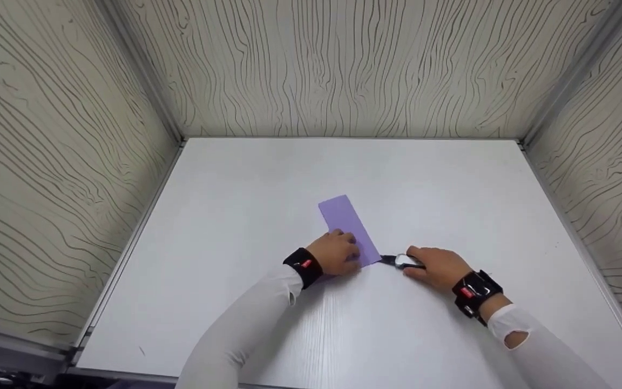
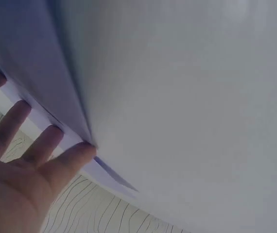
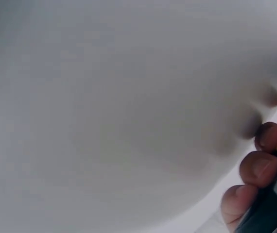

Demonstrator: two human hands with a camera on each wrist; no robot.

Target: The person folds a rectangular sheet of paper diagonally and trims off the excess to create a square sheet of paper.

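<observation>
A flat, straight-edged piece of purple paper [image 1: 345,219] lies on the smooth white tabletop [image 1: 235,189], partly hidden beneath the bare left hand [image 1: 335,254]. That hand presses on the paper with extended fingers. Just right of the paper, the bare right hand [image 1: 440,267] grips a slim hand tool with a dark tip and silvery-white section [image 1: 407,261]; its dark tip meets the paper's near right corner.

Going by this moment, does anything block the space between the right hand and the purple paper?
Nothing visible blocks it. Only the tool that the right hand grips spans that space, its dark end at the corner of the purple paper. The left hand presses the paper farther left.
</observation>
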